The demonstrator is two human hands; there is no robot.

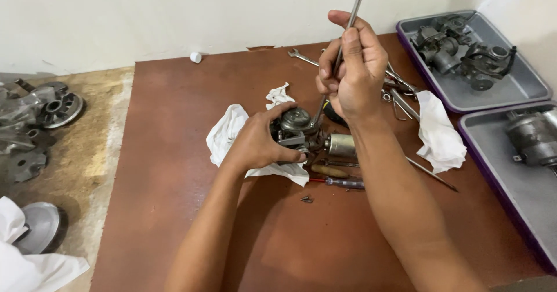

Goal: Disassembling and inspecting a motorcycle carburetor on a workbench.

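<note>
**Inspector:** Your left hand [261, 144] is wrapped around the carburettor [299, 130], fingers closed over its left side, pinning it on the white rag [226, 132] near the middle of the brown board [174, 181]. Your right hand [351, 71] is closed on the steel shaft of the long screwdriver [347, 31], well below its red handle, which sits at the top edge of view. The shaft slants down to the carburettor's top.

**Operator:** And what lies around the piece?

**Inspector:** Just right of the body you have a small cylindrical metal part [340, 144]. In front of it lie a wooden-handled tool [329, 170] and a small screwdriver with a blue and red handle [339, 182]; a loose screw [306, 199] sits nearer to you. Behind your right hand there is an open-ended spanner [301, 57] and a cluster of metal tools, partly hidden. A second white rag [441, 135] lies to the right.

**Operator:** Containers?

**Inspector:** Two grey rectangular trays with purple rims at your right: the far tray [522, 86] holds several dark carburettor bodies, the near tray [516, 193] one grey cylindrical unit. I see no labels on either. A small white cap [196, 57] rests at the wall. On the floor to your left stand grey metal castings [40, 112].
</note>
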